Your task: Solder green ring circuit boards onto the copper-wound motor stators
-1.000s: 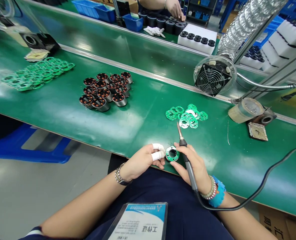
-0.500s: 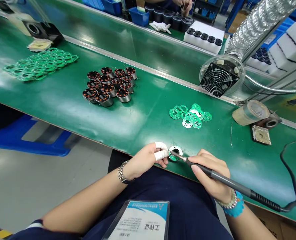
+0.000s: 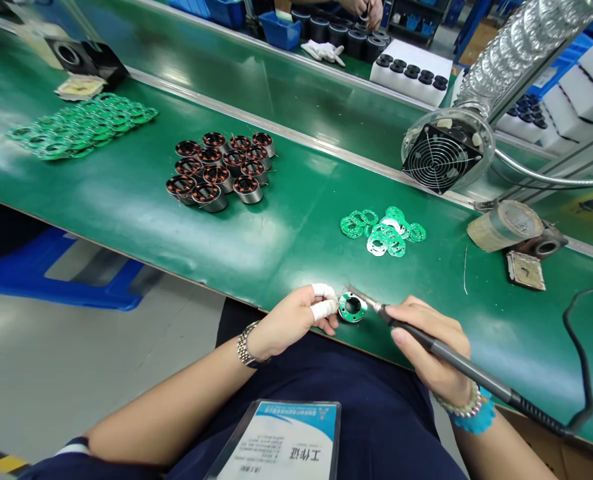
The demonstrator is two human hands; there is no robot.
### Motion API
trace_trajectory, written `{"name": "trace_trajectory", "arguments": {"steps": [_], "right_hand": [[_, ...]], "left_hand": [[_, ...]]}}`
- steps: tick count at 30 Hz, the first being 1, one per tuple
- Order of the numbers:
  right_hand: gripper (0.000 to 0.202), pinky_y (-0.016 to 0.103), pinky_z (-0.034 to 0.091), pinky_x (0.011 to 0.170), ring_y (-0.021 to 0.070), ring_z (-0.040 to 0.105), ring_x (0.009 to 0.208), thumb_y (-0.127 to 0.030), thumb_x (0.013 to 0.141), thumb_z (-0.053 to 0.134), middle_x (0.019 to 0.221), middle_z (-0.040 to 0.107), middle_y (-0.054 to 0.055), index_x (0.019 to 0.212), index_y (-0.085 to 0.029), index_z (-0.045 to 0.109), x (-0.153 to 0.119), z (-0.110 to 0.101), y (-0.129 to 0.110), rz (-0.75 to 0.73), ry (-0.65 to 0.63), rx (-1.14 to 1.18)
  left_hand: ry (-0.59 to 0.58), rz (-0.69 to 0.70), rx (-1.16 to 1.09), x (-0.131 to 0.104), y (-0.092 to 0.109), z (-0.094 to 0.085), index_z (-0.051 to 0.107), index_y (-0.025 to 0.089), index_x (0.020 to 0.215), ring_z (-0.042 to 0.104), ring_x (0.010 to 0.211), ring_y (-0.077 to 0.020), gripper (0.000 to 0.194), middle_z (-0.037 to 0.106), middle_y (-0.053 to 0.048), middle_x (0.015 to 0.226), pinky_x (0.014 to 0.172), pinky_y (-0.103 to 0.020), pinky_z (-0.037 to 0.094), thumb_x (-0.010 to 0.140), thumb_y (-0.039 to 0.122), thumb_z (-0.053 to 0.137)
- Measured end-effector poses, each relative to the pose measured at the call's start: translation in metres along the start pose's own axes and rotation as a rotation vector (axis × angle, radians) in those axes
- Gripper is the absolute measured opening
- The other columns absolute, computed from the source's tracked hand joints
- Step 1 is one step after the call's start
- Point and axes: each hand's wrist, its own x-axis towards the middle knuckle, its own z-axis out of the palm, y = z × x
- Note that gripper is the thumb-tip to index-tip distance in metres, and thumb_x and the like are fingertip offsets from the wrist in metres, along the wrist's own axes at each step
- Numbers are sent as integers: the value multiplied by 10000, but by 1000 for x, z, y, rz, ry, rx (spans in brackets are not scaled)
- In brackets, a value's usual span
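My left hand (image 3: 301, 312), with white wraps on two fingers, pinches the left side of a round part topped by a green ring board (image 3: 352, 307) near the table's front edge. Its fingertips meet at that rim. My right hand (image 3: 433, 340) is closed around a soldering iron (image 3: 449, 353) like a pen. The iron's metal tip lies over the upper right rim of the part; whether it touches cannot be made out. Loose green ring boards (image 3: 386, 232) lie in a pile behind. Several copper-wound cylinders (image 3: 219, 175) stand in a group to the left.
Sheets of green boards (image 3: 83, 127) lie at the far left. A fan (image 3: 441, 157) on a foil duct hangs at the back right. Beside it are a cup (image 3: 505, 225) and a sponge tray (image 3: 525, 269). The iron's cable (image 3: 583, 360) curves at right. Another person's hands (image 3: 366, 10) work across the table.
My right hand has shifted slightly right, and the iron's tip has moved from the middle of the ring board up to its upper right rim. My left hand has stayed nearly still.
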Motion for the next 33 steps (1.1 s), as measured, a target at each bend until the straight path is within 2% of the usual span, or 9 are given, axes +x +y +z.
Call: {"name": "trace_trajectory", "arguments": {"steps": [3,6,7,9,14,19,24,27,33], "right_hand": [[269,269,510,679,139,622,732,-107,819,543,799,653,25,1065,-211,578,7,0,9,-9,-40,-57],[282,295,504,835,172,610,976,-144,830,544,1045,635,75,1105,-204,522,20,3,19,-52,-263,-73],[307,303,499,860,179,597,1019,-161,831,548,1095,618,84,1131,-204,498,23,5,22,-62,-333,-73],[342,297,502,858,176,604,1008,-183,831,555,1106,614,83,1160,-209,468,26,10,26,-53,-386,-79],[367,285,517,802,172,621,913,-202,800,606,1031,625,75,1147,-204,488,13,23,27,44,-229,-141],[367,304,505,841,183,605,954,-178,798,602,1060,618,82,1143,-206,479,-4,36,22,53,-60,-199],[350,303,512,834,184,611,951,-184,798,599,1060,621,82,1130,-203,488,-5,41,21,76,-34,-209],[358,309,517,824,183,618,932,-181,795,598,1061,621,80,1137,-204,492,-6,42,21,87,-21,-209],[366,304,521,806,176,619,898,-179,798,598,1038,619,82,1149,-198,493,-7,43,21,87,-11,-182]], "left_hand": [[4,1,-12,0,-1,0,525,134,723,589,577,-103,169,598,-6,619,601,-235,485,762,278,605],[4,7,-31,1,-2,0,525,135,736,590,589,-101,164,596,-3,628,607,-232,494,766,274,609],[3,9,-40,1,-3,0,527,136,744,594,599,-103,163,596,-3,635,614,-233,498,768,274,610],[22,10,-70,-1,-4,0,531,137,770,603,620,-108,167,603,-6,661,631,-239,506,772,282,614],[134,23,-127,-11,-9,4,561,142,881,627,706,-124,204,638,-28,797,679,-246,512,747,267,652],[134,24,-127,-13,-13,13,596,135,819,588,628,-103,155,617,-4,660,634,-227,497,736,253,654],[66,3,-206,-9,-6,17,575,138,715,537,551,-74,109,574,27,600,575,-198,470,702,214,652],[49,15,-144,-8,-4,16,554,139,671,550,559,-86,90,583,22,599,581,-209,472,690,180,632],[250,171,116,-9,-15,15,606,149,786,618,666,-142,109,642,-15,691,682,-268,505,733,239,636]]}}
